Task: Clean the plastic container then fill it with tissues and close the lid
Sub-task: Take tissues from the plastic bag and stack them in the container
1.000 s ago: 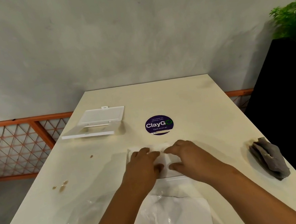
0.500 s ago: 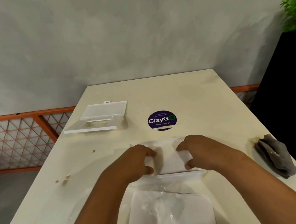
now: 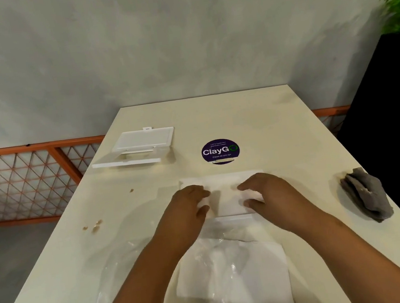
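A stack of white tissues [image 3: 224,196] lies mid-table, and the near rim of the clear plastic container [image 3: 232,218] shows just below it. My left hand [image 3: 186,211] grips the stack's left side, thumb on the near edge and fingers over the top. On the right side, my right hand [image 3: 265,193] grips it the same way. The white lid [image 3: 135,151], with its flap standing open, lies apart at the far left of the table [image 3: 281,140].
A clear plastic bag holding more white tissues [image 3: 235,273] lies at the near edge. A crumpled grey cloth [image 3: 365,195] sits at the right edge. Brown crumbs [image 3: 94,226] mark the left side. A purple round sticker [image 3: 220,150] lies beyond the stack.
My hands went from lying close together on top of the tissues to gripping the stack at its left and right sides, further apart.
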